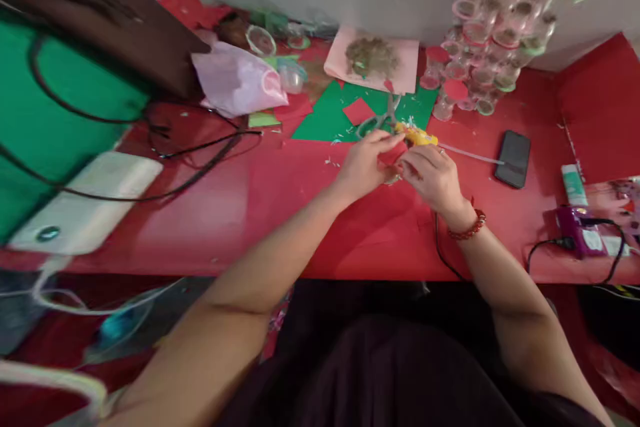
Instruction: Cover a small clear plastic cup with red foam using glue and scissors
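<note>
Over the red table, my left hand [364,165] is closed on a small red paper piece [393,154]. A pale rim shows under its fingers, too blurred to name. My right hand [434,177], wearing a ring and a red bracelet, pinches at the near side of the same piece; its fingertips are partly hidden. Just behind the hands lies a yellow glue gun [419,137] with a translucent glue stick [473,155] sticking out to the right. Grey-handled scissors [389,110] rest on a green sheet [320,121], beside a red paper square [358,111].
Stacked clear cups [493,47] with coloured discs stand at the back right. A phone [513,159] lies to the right, near a purple power adapter [580,230]. Pink paper [407,67] holds a brownish heap. Left are a plastic bag [233,80], black cables and a white device [95,197].
</note>
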`<state>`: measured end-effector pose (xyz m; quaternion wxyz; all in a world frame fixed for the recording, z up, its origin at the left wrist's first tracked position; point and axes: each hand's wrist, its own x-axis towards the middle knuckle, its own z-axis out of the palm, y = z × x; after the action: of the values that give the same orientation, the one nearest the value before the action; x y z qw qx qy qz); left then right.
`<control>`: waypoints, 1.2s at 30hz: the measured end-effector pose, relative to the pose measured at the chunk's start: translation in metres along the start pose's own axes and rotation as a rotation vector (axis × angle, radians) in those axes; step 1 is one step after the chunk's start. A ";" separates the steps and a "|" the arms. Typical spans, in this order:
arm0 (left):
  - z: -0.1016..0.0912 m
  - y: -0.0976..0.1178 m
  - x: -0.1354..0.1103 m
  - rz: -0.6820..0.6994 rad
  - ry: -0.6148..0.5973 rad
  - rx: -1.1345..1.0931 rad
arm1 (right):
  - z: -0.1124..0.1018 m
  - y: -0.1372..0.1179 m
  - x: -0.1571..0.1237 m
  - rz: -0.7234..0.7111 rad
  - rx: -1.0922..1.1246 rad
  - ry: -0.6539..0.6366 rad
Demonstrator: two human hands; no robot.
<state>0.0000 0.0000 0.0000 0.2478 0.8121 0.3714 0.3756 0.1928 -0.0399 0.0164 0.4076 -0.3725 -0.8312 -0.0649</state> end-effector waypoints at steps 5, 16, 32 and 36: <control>0.001 -0.002 0.001 -0.002 0.013 -0.015 | 0.003 -0.005 0.001 0.187 0.028 0.001; -0.003 0.007 0.000 -0.029 -0.007 -0.014 | -0.016 -0.009 0.005 0.501 0.245 0.043; -0.006 0.011 0.006 -0.213 0.139 0.059 | -0.014 0.000 0.013 0.949 -0.377 -0.500; -0.005 0.009 0.005 -0.201 0.125 0.045 | -0.008 0.002 0.017 1.041 -0.369 -0.538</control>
<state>0.0026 -0.0006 0.0113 0.2422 0.7511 0.4743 0.3903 0.1932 -0.0325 0.0336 0.0907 -0.7973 -0.5889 0.0961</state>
